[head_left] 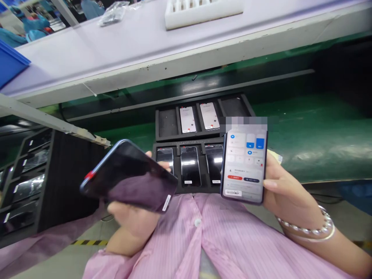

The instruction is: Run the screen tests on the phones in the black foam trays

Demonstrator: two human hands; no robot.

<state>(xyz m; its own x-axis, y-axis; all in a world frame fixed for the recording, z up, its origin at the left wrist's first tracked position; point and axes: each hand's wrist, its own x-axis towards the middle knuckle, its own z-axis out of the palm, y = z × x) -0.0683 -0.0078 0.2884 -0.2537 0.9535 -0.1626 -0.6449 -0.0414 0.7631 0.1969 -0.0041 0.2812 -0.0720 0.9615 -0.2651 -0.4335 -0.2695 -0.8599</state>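
1. Green conveyor belting [308,143] ran across the middle of your view, below a lavender-topped table [87,50] carrying a white plastic tray [203,13] and a clear plastic bag [113,13]; a blue bin [10,62] sat at the table's left end.
2. Co-workers in blue smocks [35,27] stood far off at the upper left, and a black rack [26,174] of phones stood at your lower left, above yellow-and-black floor tape [88,242].
3. Your left hand [130,224] was grasping a dark-screened phone [128,176], tilted across your body, with its edge cradled in your palm and your fingertips [164,166] showing past its far side. A red mark sat on one corner.
4. Your right hand [286,190] was grasping a lit phone [244,166] nearly upright, its screen facing you and showing a settings page, with a barcode label near the bottom. Its top was blurred out. A beaded silver bracelet [305,223] circled that wrist.
5. Both phones were held above your pink striped smock [197,232], apart from each other.
6. Just beyond them, on the belt, lay two black foam trays: the farther [167,124] held two lit phones, and the nearer [190,188] held three dark-screened phones, partly hidden behind your hands.
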